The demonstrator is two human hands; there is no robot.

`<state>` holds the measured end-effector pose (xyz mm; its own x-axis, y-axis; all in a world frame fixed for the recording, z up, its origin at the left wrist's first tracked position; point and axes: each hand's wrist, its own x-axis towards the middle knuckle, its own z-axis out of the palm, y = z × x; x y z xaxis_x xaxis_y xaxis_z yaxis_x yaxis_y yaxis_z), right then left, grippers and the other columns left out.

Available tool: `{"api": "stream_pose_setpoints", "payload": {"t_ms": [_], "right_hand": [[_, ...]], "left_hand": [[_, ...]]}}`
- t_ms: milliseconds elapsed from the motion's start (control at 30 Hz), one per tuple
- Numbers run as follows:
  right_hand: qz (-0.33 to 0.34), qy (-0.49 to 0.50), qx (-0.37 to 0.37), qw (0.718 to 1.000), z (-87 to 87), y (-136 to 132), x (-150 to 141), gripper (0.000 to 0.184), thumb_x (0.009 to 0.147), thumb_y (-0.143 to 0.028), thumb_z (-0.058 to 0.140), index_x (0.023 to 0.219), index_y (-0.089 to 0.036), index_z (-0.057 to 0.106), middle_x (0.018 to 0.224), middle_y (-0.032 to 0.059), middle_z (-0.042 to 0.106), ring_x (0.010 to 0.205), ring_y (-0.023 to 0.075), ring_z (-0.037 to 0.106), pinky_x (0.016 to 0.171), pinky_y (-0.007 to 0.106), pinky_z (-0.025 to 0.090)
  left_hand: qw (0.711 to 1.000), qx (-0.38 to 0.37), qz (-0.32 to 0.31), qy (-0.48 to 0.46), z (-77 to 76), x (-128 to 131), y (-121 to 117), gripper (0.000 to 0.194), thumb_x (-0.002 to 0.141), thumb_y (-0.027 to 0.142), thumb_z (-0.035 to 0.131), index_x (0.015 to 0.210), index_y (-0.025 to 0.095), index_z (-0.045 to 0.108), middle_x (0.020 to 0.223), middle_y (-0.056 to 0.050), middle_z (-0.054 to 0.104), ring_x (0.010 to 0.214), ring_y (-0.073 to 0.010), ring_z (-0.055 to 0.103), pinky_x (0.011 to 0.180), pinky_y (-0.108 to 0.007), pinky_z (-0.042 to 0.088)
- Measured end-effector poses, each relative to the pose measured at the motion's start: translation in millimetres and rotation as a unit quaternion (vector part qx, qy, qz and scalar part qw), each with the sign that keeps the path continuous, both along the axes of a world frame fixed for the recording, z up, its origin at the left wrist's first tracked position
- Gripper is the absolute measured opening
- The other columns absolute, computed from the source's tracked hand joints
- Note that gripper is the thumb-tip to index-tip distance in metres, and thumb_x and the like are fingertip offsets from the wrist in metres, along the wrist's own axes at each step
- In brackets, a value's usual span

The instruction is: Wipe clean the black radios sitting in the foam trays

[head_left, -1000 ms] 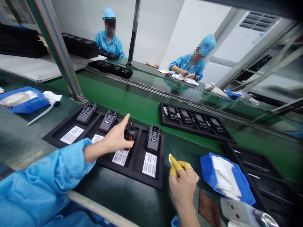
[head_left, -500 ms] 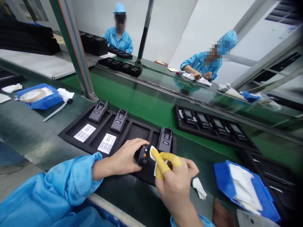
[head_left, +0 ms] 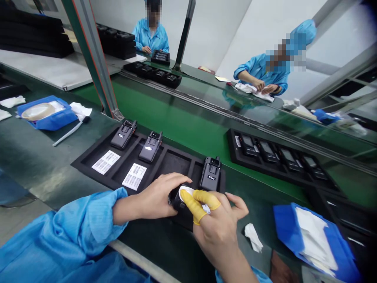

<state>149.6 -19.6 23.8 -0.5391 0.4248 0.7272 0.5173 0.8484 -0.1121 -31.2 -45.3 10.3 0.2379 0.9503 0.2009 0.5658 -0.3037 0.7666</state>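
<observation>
Pressing a white wipe (head_left: 186,192) onto a black handheld radio (head_left: 175,203) over a black foam tray (head_left: 88,155)

Left hand (head_left: 153,196) clenched, fingers wrapped over the radio, which sits at the near right of the tray and is mostly hidden by both hands. Right hand (head_left: 218,232) grasps the wipe, pinching it against the radio's end with yellow finger cots (head_left: 193,204). A firm left grip seems right here: it stops the radio from twisting, while the capped fingers keep bare skin off the casing. Blue cuffed sleeve (head_left: 70,232) on the left arm, near edge of the scene.

Three more black radios stand in the tray: two far left (head_left: 123,134) (head_left: 150,146), one just beside the hands (head_left: 209,173). White barcode cards (head_left: 106,162) lie in the left compartments. Crumpled white tissue (head_left: 253,237) lies near right, by a blue tray of white wipes (head_left: 315,239). Another radio tray (head_left: 279,155) sits far right on the green conveyor belt (head_left: 176,114). Across the belt, a co-worker in a blue smock (head_left: 253,68) handles white cloth.
</observation>
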Motion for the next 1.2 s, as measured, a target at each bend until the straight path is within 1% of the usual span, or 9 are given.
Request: {"api": "stream_pose_setpoints", "payload": {"t_ms": [133, 267, 333, 433, 567, 667, 933, 1067, 1200], "right_hand": [[0.008, 0.02, -0.043, 0.999, -0.8, -0.4, 5.7, 0.03, 0.078, -0.003, 0.047, 0.083, -0.025, 0.066, 0.084, -0.0012, 0.064, 0.08, 0.0135, 0.054, 0.087, 0.04, 0.025], [-0.03, 0.027, -0.04, 0.998, -2.3, 2.2, 14.1, 0.029, 0.079, -0.005, 0.048, 0.089, -0.025, 0.066, 0.086, 0.0002, 0.062, 0.079, 0.014, 0.053, 0.086, 0.04, 0.027], [-0.052, 0.026, -0.017, 0.998, -3.0, 2.3, 13.2, 0.028, 0.079, -0.005, 0.049, 0.089, -0.025, 0.066, 0.086, 0.0005, 0.062, 0.078, 0.0142, 0.053, 0.085, 0.04, 0.027], [-0.061, 0.02, 0.039, 0.997, -4.3, -1.0, 3.4, 0.025, 0.08, -0.005, 0.047, 0.084, -0.023, 0.065, 0.085, 0.0005, 0.063, 0.08, 0.0139, 0.053, 0.085, 0.04, 0.026], [-0.086, -0.009, 0.098, 0.991, -6.5, -7.8, -11.9, 0.027, 0.082, -0.003, 0.044, 0.081, -0.021, 0.064, 0.083, 0.0007, 0.066, 0.082, 0.0128, 0.055, 0.085, 0.039, 0.027], [-0.121, -0.024, 0.12, 0.985, -7.1, -11.7, -17.3, 0.025, 0.082, -0.003, 0.046, 0.077, -0.02, 0.063, 0.082, 0.0011, 0.067, 0.08, 0.0126, 0.056, 0.084, 0.039, 0.027], [-0.184, -0.028, 0.123, 0.975, -4.0, -21.7, -24.0, 0.023, 0.078, -0.004, 0.051, 0.06, -0.019, 0.051, 0.074, 0.0033, 0.068, 0.076, 0.0146, 0.059, 0.08, 0.04, 0.03], [-0.203, -0.021, 0.11, 0.973, -4.2, -26.2, -26.4, 0.026, 0.078, -0.004, 0.05, 0.057, -0.019, 0.045, 0.075, 0.0041, 0.068, 0.077, 0.0148, 0.059, 0.079, 0.04, 0.032], [-0.201, -0.016, 0.087, 0.975, -6.0, -27.5, -22.2, 0.025, 0.077, -0.005, 0.048, 0.057, -0.02, 0.045, 0.074, 0.0045, 0.067, 0.076, 0.0161, 0.058, 0.08, 0.041, 0.032]], "left_hand": [[1.0, 0.013, -0.013, -0.004, 0.0, 0.4, 0.5, 0.064, 0.063, 0.011, 0.062, 0.124, 0.021, 0.047, 0.125, -0.007, 0.056, 0.117, -0.0244, 0.052, 0.103, -0.037, 0.039], [1.0, 0.019, -0.006, -0.014, -0.1, 0.2, 1.5, 0.066, 0.058, 0.007, 0.06, 0.122, 0.021, 0.048, 0.123, -0.006, 0.057, 0.114, -0.0234, 0.054, 0.101, -0.036, 0.041], [1.0, 0.02, -0.006, -0.013, 0.0, 0.1, 2.0, 0.066, 0.058, 0.007, 0.06, 0.121, 0.021, 0.048, 0.122, -0.005, 0.057, 0.112, -0.0231, 0.054, 0.101, -0.035, 0.042], [1.0, 0.019, -0.005, -0.001, 0.1, 0.5, 1.6, 0.065, 0.059, 0.008, 0.062, 0.121, 0.021, 0.048, 0.122, -0.005, 0.058, 0.114, -0.0239, 0.054, 0.101, -0.037, 0.041], [1.0, 0.003, 0.022, 0.001, -0.1, 1.6, -0.3, 0.065, 0.061, 0.008, 0.064, 0.122, 0.022, 0.047, 0.125, -0.007, 0.055, 0.116, -0.0251, 0.052, 0.101, -0.039, 0.042], [0.999, 0.001, 0.037, -0.002, -0.5, 2.8, -1.2, 0.064, 0.063, 0.008, 0.067, 0.122, 0.021, 0.046, 0.125, -0.007, 0.055, 0.115, -0.0242, 0.053, 0.1, -0.038, 0.042], [0.999, 0.023, 0.048, -0.004, 2.3, 7.2, -1.0, 0.056, 0.066, 0.013, 0.072, 0.116, 0.021, 0.049, 0.119, -0.005, 0.058, 0.11, -0.023, 0.055, 0.095, -0.036, 0.044], [0.998, 0.016, 0.059, 0.005, 0.8, 8.4, -1.4, 0.06, 0.064, 0.013, 0.072, 0.118, 0.02, 0.048, 0.121, -0.007, 0.057, 0.112, -0.0244, 0.054, 0.097, -0.038, 0.044], [0.998, 0.02, 0.067, 0.007, -0.9, 8.4, -1.9, 0.063, 0.061, 0.01, 0.07, 0.119, 0.02, 0.048, 0.123, -0.007, 0.057, 0.113, -0.0241, 0.054, 0.099, -0.037, 0.043]]}}
